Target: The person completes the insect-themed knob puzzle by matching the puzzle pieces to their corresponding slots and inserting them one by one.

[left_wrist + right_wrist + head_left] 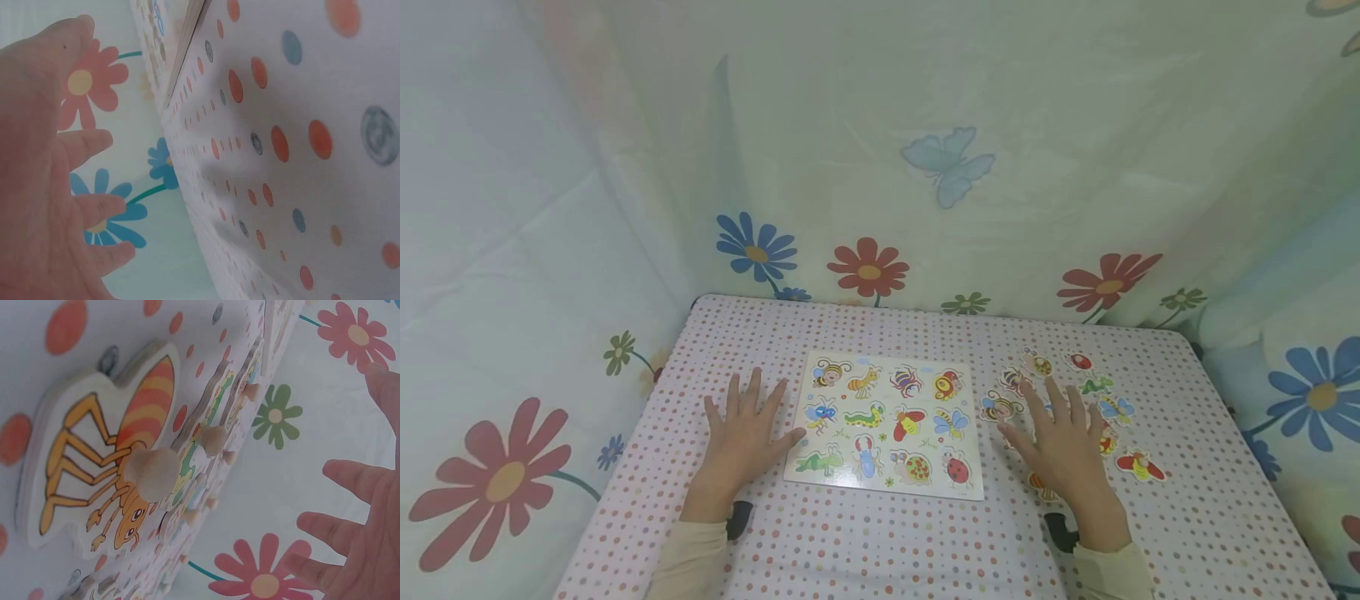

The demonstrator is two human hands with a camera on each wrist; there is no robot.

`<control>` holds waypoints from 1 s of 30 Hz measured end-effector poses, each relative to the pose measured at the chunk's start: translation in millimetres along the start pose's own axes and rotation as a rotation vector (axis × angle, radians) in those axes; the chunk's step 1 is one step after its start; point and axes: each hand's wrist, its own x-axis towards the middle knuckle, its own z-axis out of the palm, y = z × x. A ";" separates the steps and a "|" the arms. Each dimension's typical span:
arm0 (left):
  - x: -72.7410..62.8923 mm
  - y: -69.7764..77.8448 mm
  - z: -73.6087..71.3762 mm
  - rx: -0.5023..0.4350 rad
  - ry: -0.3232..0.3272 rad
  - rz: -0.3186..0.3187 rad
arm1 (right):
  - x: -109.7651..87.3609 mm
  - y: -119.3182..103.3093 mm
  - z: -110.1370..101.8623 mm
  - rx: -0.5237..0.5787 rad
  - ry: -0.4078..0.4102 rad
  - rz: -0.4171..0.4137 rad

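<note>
A puzzle board (842, 433) printed with insects lies on the dotted tablecloth. Left of it is my left hand (741, 446), fingers spread, thumb close to the board's left edge; the left wrist view shows this hand (37, 169) with nothing in it. My right hand (1063, 454) is spread over the loose insect pieces, partly hiding some. Among them are a bee piece (1000, 407), a red-winged piece (1140, 467) and a ladybug piece (1080, 362). In the right wrist view, an orange ant-like piece (147, 403) with a wooden knob lies beside the empty right hand (369, 537).
The table (1217, 500) has a pink-dotted cover. A flower-printed curtain (820, 150) hangs behind it and at both sides. A green caterpillar piece (1096, 385) and a blue-winged piece (1117, 408) lie right of the right hand's fingers. Dark straps (1060, 532) show at the wrists.
</note>
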 end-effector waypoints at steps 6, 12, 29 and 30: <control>-0.9 -0.9 0.3 -0.014 -0.003 0.009 | -0.6 -1.3 -0.6 0.008 -0.007 0.004; -1.1 -2.7 0.5 -0.057 0.005 0.030 | 0.1 -1.4 -1.4 0.020 0.021 -0.004; -9.5 -6.9 8.3 -0.135 -0.089 0.036 | 4.9 -3.2 -9.9 0.169 0.088 -0.008; -10.0 -7.1 8.4 -0.135 -0.095 0.035 | 5.5 -3.4 -10.4 0.186 0.089 -0.008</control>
